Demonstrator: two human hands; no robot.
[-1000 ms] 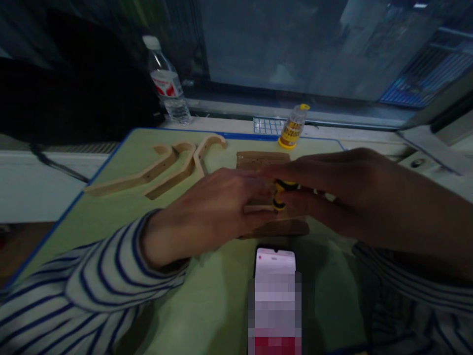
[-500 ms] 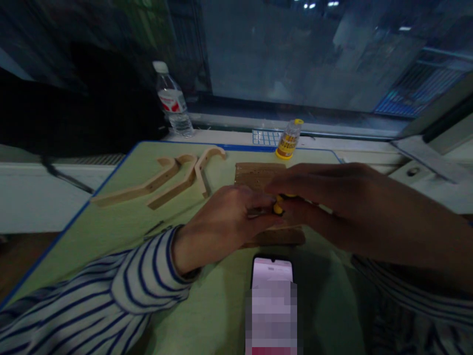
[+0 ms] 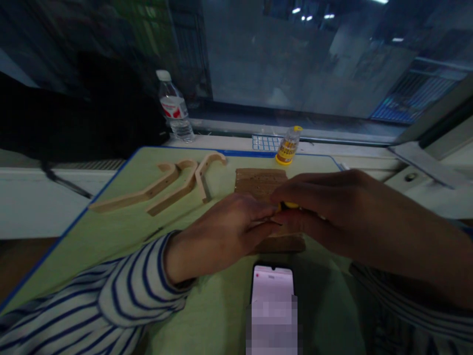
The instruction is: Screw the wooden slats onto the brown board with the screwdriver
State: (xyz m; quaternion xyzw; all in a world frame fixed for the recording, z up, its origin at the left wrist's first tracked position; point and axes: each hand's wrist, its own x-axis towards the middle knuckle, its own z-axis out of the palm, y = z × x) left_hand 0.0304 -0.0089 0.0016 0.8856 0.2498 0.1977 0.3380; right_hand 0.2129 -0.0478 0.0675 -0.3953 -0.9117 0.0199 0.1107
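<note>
Over a brown wooden board (image 3: 260, 181) my two hands meet, fingertips close together. My right hand (image 3: 328, 212) is closed, its thumb and fingers around a small yellow-and-black object (image 3: 291, 205) whose kind I cannot make out. My left hand (image 3: 225, 231) comes in from the left with thumb and forefinger pinched close beside that object; what lies between them, if anything, is hidden. The board's middle is covered by the hands. Its upper part shows small dark marks, and its lower edge appears below the fingers.
Three bent wooden pieces (image 3: 173, 182) lie at the table's back left. A phone (image 3: 272, 283) lies in front of the board. At the back stand a glue-like bottle with a yellow cap (image 3: 287, 148) and, on the sill, a water bottle (image 3: 175, 111). A dark thin tool (image 3: 153, 233) lies left.
The yellow object has turned or shifted slightly in my right fingers, showing less yellow near my left fingertips. My left hand has moved a little, and the whole view has shifted slightly.
</note>
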